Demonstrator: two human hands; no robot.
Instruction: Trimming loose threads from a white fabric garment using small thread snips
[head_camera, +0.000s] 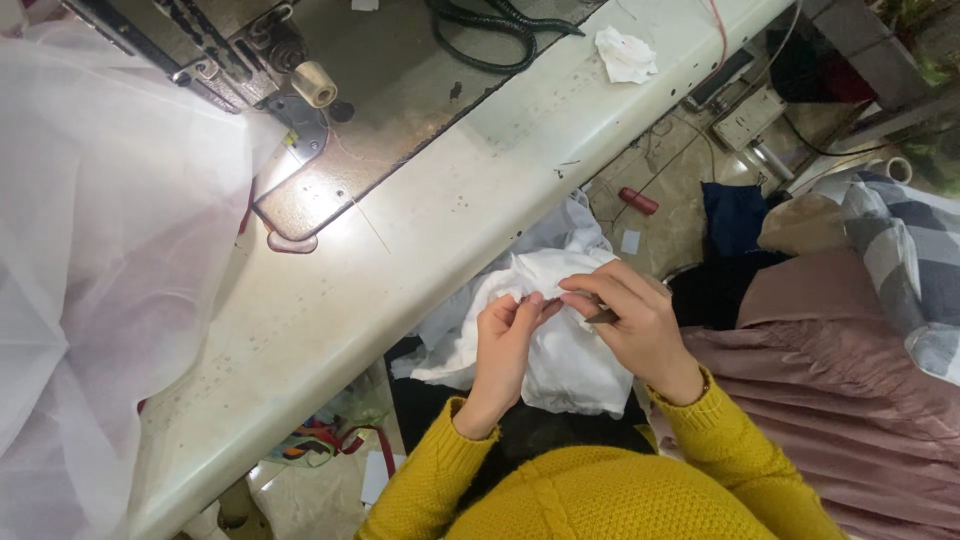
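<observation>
While we look down past yellow sleeves, we see both hands raised over the lap, just off the near edge of the tabletop. Our left hand is bent at the wrist with its fingers curled, pinching a fold of white cloth between thumb and fingertips. Our right hand comes in from the other side, fingertips meeting the left ones on the same fold, and it also grips a small dark tool, too hidden to tell its kind. That cloth is bunched, spilling down from the hands toward the lap. Beyond the hands lies a crumpled white scrap; sheer white fabric lies off to the left.
</observation>
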